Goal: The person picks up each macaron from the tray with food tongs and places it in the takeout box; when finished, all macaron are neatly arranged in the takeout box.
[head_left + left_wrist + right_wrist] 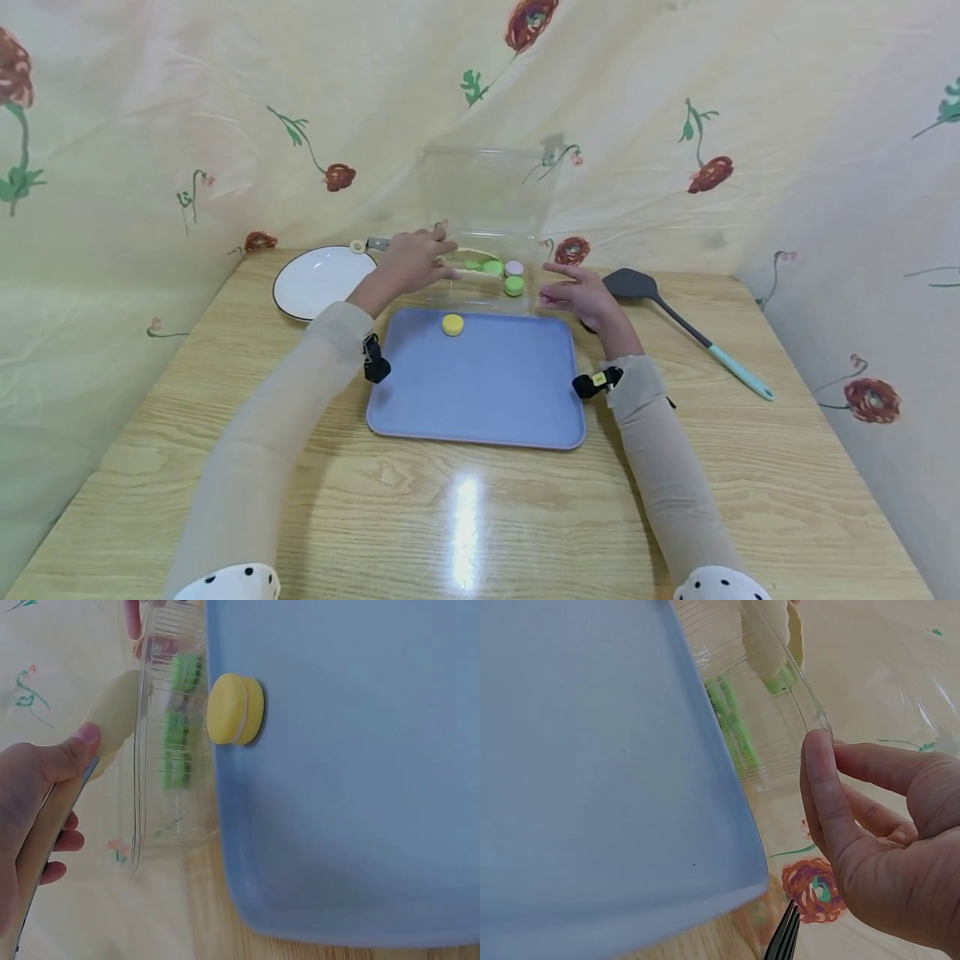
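Note:
My left hand [412, 262] grips a pair of tongs [116, 712] with metal arms and cream-coloured tips. Those tips reach into a clear plastic container [817, 716] with a raised lid [480, 187]. A green macaron [781, 679] shows at the tips; whether it is pinched I cannot tell. Other green macarons [513, 286] and a lilac macaron [513, 268] lie in the container. On the right, my right hand [885, 817] pinches the container's rim between thumb and fingers. A yellow macaron [452, 325] sits on the blue tray [480, 383], near its back edge.
At the back left stands a white plate [318, 279] with a dark rim. A spatula [678, 321] with a turquoise handle lies to the right. Fork tines [784, 934] show by the tray's right corner. A floral cloth [637, 125] hangs behind the wooden table [375, 517].

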### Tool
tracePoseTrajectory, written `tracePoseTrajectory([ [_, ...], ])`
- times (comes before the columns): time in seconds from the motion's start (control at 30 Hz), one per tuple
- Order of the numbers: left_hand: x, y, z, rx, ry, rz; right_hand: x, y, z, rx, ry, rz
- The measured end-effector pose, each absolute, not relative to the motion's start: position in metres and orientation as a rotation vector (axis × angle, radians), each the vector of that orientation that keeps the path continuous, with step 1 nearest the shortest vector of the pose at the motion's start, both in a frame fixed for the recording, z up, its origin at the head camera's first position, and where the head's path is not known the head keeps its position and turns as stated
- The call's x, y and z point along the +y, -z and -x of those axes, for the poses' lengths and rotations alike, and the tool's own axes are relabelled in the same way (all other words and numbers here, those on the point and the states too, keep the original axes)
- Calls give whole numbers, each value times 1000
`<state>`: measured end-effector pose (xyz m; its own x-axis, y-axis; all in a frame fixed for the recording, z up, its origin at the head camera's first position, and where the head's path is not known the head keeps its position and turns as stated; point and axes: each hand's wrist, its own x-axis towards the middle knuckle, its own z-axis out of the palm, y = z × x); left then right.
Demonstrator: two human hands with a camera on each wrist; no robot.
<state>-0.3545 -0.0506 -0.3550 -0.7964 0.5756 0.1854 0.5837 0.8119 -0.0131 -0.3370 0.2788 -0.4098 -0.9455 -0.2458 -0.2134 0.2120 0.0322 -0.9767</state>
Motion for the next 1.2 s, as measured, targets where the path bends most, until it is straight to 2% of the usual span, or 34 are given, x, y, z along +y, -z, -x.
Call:
tracePoseTrajectory([
  [1.2, -31, 369, 367, -2927, -87, 930, 278, 410, 338, 2027, 1960, 31],
])
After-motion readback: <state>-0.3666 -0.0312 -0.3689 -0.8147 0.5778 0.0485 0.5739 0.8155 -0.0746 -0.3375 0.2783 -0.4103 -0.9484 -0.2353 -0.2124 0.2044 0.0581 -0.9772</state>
